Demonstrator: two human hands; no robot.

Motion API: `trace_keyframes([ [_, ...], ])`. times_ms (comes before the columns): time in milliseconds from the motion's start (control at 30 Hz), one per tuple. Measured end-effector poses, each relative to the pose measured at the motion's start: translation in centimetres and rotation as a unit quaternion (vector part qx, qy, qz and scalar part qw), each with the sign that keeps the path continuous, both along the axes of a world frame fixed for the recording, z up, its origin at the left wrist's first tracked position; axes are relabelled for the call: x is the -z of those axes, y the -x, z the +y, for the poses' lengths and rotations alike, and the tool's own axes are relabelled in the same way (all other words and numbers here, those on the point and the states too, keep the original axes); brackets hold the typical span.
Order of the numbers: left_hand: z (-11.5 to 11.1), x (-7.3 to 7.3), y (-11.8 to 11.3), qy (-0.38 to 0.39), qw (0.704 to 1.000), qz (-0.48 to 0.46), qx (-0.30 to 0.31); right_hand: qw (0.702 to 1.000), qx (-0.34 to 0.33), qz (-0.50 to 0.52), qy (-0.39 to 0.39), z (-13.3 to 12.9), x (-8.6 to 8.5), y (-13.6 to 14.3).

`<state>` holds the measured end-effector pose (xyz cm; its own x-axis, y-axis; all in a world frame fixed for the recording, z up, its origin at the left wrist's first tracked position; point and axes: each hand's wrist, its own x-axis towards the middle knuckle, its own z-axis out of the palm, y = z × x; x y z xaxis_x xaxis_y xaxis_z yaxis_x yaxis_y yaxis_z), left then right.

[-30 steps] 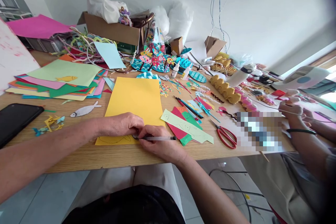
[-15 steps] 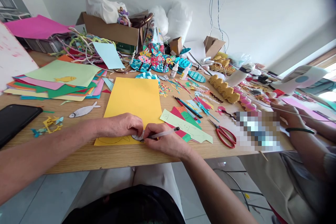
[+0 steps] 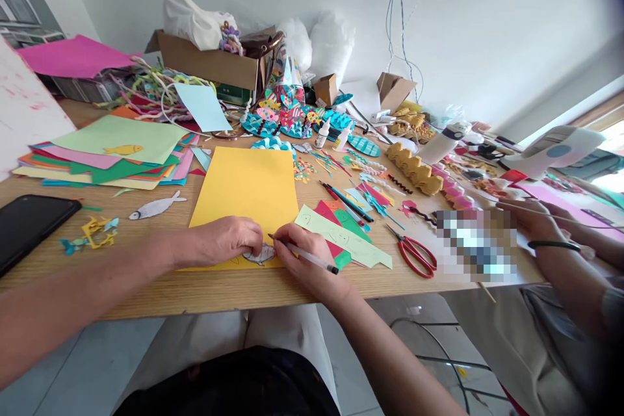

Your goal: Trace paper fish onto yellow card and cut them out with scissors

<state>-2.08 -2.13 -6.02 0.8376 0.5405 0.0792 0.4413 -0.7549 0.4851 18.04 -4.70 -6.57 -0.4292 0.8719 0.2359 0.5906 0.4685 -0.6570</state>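
Observation:
A yellow sheet [image 3: 246, 192] lies at the table's front edge, with a small white paper fish [image 3: 260, 255] near its lower edge. My left hand [image 3: 238, 234] rests on the sheet, its bent fingertips pressing the fish's left part. In my right hand [image 3: 305, 257] is a pen [image 3: 309, 257], its tip pointing up and left just beside the fish's right end. Part of a drawn outline shows on the yellow sheet below my left hand. Another white paper fish [image 3: 156, 206] lies left of the sheet.
Right of the sheet are pale green strips [image 3: 341, 234], pens [image 3: 347, 203] and red-handled scissors [image 3: 416, 253]. A phone [image 3: 34, 224] and stacked coloured paper [image 3: 117, 136] lie left. Glue bottles [image 3: 322, 133] and fish crafts stand behind. At right, another person's hands [image 3: 529, 218] are over the table.
My right hand has moved slightly right, and the pen's back end has swung downward. More of the white fish shows between my hands. The view has tilted up slightly.

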Motion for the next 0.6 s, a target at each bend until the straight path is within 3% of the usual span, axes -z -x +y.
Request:
trace_keyframes([
  [167,-3.6,-0.6,-1.0,-0.082,0.992,0.073,-0.059,0.998,-0.027,-0.038,-0.038,0.0,0.1,-0.1],
  [300,-7.3,-0.1,-2.4,-0.181,0.959,0.166,-0.142,0.997,-0.03,-0.059,-0.048,0.1,0.1,-0.2],
  [467,-10.5,0.8,-4.8,-0.219,0.94,0.09,-0.246,0.996,-0.035,-0.066,-0.05,0.3,0.0,0.0],
  [600,-11.1,0.8,-6.4,-0.233,0.932,0.041,-0.274,0.997,-0.038,-0.062,-0.04,0.3,-0.1,0.0],
])
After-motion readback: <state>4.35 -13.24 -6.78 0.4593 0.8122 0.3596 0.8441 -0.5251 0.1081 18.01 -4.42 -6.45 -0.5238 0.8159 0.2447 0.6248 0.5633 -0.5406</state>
